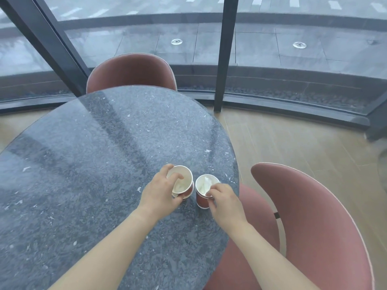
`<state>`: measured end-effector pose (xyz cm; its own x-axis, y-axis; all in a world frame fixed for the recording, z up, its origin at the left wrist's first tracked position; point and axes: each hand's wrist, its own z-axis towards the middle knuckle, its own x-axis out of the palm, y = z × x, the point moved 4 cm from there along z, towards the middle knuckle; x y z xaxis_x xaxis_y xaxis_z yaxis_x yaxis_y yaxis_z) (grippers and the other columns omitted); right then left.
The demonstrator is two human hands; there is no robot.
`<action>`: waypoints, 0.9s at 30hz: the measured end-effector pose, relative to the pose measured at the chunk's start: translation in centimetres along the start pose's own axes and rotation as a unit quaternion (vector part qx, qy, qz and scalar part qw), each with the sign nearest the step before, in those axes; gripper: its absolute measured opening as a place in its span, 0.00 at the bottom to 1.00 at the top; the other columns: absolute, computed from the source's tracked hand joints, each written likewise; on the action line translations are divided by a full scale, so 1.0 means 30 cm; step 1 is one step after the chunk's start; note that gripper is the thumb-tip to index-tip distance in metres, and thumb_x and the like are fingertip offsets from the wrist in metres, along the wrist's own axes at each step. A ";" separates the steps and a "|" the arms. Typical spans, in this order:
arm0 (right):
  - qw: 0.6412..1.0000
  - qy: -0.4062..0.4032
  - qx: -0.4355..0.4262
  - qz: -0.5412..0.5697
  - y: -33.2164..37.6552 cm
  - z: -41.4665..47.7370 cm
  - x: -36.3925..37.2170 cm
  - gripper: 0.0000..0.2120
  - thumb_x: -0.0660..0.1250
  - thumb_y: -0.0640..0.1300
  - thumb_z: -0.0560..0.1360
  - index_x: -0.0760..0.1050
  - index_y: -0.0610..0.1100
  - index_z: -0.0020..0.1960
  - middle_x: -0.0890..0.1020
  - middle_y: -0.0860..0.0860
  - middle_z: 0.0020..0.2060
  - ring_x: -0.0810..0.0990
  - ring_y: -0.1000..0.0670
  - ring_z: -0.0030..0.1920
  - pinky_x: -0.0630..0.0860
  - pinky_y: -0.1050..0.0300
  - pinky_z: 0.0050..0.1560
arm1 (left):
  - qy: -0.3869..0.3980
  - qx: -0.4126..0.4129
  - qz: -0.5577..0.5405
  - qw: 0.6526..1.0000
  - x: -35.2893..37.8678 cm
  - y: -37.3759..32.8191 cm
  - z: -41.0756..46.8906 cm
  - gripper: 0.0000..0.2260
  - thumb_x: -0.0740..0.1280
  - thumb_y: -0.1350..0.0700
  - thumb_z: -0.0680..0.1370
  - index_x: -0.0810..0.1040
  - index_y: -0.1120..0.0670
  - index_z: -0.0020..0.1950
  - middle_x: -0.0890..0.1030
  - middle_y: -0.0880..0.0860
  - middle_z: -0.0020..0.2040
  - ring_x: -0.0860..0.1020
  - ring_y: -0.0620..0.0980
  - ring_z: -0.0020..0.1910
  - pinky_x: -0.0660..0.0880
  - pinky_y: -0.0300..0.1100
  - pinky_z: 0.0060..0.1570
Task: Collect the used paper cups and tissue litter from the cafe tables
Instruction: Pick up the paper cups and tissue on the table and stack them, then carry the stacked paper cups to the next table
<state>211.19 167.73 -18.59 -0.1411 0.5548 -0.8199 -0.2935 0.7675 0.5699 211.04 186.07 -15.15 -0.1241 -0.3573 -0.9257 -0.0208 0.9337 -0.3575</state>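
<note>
Cups first: two red-brown paper ones with white insides, side by side and nearly touching, close to the near right edge of the dark speckled round table [94,153]. The right cup [202,200] stands upright, long axis straight up and down, mouth pointing at the ceiling. A crumpled white tissue [206,183] is stuffed in it, reaching about up to the rim. The left cup [189,190] also has its mouth up but looks tipped a bit toward the camera. There's something pale and white low down inside it, probably tissue, though it's too blurry to call. A second white rim peeks out under its near side, so it might be nested in another cup, can't really tell.

The left hand [161,191] is wrapped round the left cup, with one finger hooked over the rim into the mouth and another on the far outside wall. The right hand [225,204] has its fingertips bunched tight, pinching the near rim of the right cup.

Two dusty pink chairs: the far chair [132,72] by the window, the near chair [314,216] on the right.
</note>
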 end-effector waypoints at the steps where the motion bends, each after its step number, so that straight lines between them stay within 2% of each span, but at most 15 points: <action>1: 1.000 0.003 -0.003 0.000 0.001 0.000 0.005 0.05 0.65 0.37 0.73 0.79 0.40 0.47 0.79 0.49 0.48 0.74 0.45 0.52 0.76 0.49 0.43 | 0.014 -0.007 0.008 1.000 0.009 0.003 -0.001 0.20 0.70 0.50 0.70 0.70 0.46 0.60 0.60 0.47 0.72 0.69 0.49 0.64 0.76 0.44 0.45; 5: 1.000 0.003 -0.014 -0.002 0.009 -0.005 0.015 0.04 0.68 0.37 0.71 0.79 0.41 0.46 0.79 0.48 0.48 0.76 0.44 0.52 0.76 0.51 0.41 | 0.046 -0.008 0.024 0.999 0.048 0.013 -0.009 0.21 0.69 0.49 0.71 0.69 0.47 0.62 0.57 0.50 0.74 0.61 0.52 0.71 0.70 0.47 0.60; 7: 1.000 -0.003 -0.019 -0.004 0.013 -0.011 0.014 0.05 0.71 0.35 0.68 0.79 0.42 0.43 0.80 0.48 0.45 0.77 0.43 0.49 0.76 0.52 0.37 | 0.025 0.016 0.024 0.999 0.054 0.010 -0.023 0.19 0.69 0.50 0.71 0.72 0.48 0.61 0.61 0.51 0.73 0.63 0.52 0.70 0.68 0.48 0.63; 9: 1.000 -0.006 -0.023 -0.011 0.016 -0.014 0.013 0.05 0.72 0.34 0.67 0.79 0.42 0.41 0.80 0.48 0.44 0.78 0.43 0.48 0.77 0.52 0.36 | -0.008 0.039 0.001 0.999 0.053 0.003 -0.035 0.14 0.70 0.53 0.71 0.76 0.50 0.56 0.69 0.50 0.68 0.70 0.52 0.65 0.70 0.48 0.59; 11: 0.999 -0.011 -0.029 -0.016 0.021 -0.016 0.013 0.07 0.73 0.33 0.65 0.79 0.42 0.40 0.80 0.48 0.44 0.79 0.43 0.47 0.77 0.52 0.35 | -0.008 0.053 -0.010 0.999 0.064 0.001 -0.045 0.11 0.69 0.54 0.72 0.78 0.51 0.55 0.75 0.48 0.61 0.74 0.51 0.58 0.71 0.46 0.55; 16: 0.999 0.000 -0.030 -0.029 0.025 -0.024 0.028 0.09 0.74 0.32 0.62 0.79 0.43 0.38 0.81 0.47 0.46 0.79 0.42 0.48 0.76 0.52 0.36 | 0.074 0.031 0.003 0.997 0.123 0.019 -0.045 0.12 0.64 0.53 0.76 0.73 0.48 0.59 0.74 0.43 0.58 0.72 0.47 0.58 0.73 0.44 0.52; 20: 0.999 0.020 -0.016 -0.038 0.016 -0.024 0.052 0.06 0.69 0.32 0.67 0.79 0.41 0.41 0.80 0.46 0.50 0.77 0.43 0.53 0.72 0.51 0.43 | 0.096 0.050 0.039 0.993 0.154 -0.001 -0.040 0.11 0.60 0.59 0.77 0.75 0.46 0.55 0.75 0.45 0.54 0.75 0.50 0.50 0.67 0.41 0.37; 23: 0.999 0.024 -0.015 -0.041 0.014 -0.014 0.044 0.05 0.66 0.35 0.71 0.78 0.41 0.45 0.79 0.48 0.50 0.74 0.44 0.53 0.70 0.53 0.45 | 0.084 0.056 0.034 0.994 0.161 -0.019 -0.038 0.12 0.59 0.61 0.77 0.75 0.46 0.53 0.76 0.45 0.52 0.75 0.50 0.47 0.65 0.41 0.34; 27: 1.000 0.003 -0.004 -0.031 0.017 -0.035 -0.006 0.03 0.66 0.38 0.72 0.77 0.43 0.45 0.78 0.49 0.46 0.74 0.44 0.49 0.71 0.52 0.40 | 0.045 0.080 0.019 0.996 0.119 -0.043 -0.045 0.12 0.60 0.60 0.76 0.75 0.46 0.54 0.77 0.45 0.52 0.76 0.52 0.46 0.69 0.43 0.35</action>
<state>210.05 167.68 -18.20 -0.1279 0.5048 -0.8537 -0.3089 0.7977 0.5180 209.29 183.63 -17.84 -0.2109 -0.3121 -0.9264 0.1427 0.9277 -0.3450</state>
